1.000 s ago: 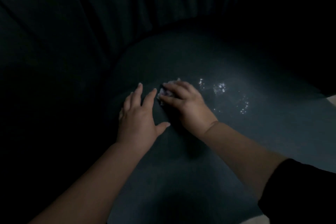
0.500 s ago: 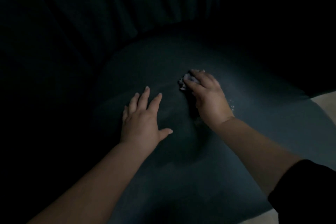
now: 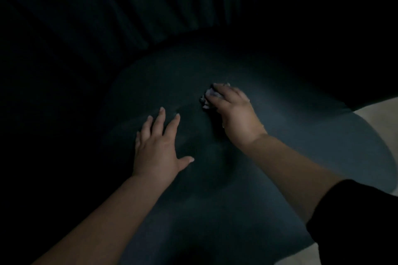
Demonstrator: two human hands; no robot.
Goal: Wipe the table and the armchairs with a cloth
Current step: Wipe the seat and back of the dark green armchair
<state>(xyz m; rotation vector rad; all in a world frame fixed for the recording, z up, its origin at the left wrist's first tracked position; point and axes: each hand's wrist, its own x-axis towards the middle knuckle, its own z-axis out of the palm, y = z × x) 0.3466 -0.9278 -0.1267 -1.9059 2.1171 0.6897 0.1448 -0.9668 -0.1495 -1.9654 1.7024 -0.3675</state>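
Note:
I look down at the dark teal seat [image 3: 301, 140] of an armchair in dim light. My right hand [image 3: 235, 114] presses a small crumpled pale cloth [image 3: 207, 97] onto the middle of the seat; the cloth pokes out past my fingertips. My left hand [image 3: 159, 148] lies flat on the seat to the left, fingers spread, holding nothing. A black sleeve [image 3: 353, 221] covers my right upper arm.
The armchair's ribbed, curved backrest [image 3: 133, 13] rises behind the seat and wraps round on the left and right. A strip of pale floor [image 3: 381, 112] shows past the seat's right edge.
My right hand has slid the cloth to the right, over the glistening wet spots, which no longer show. My left hand has stayed flat on the seat.

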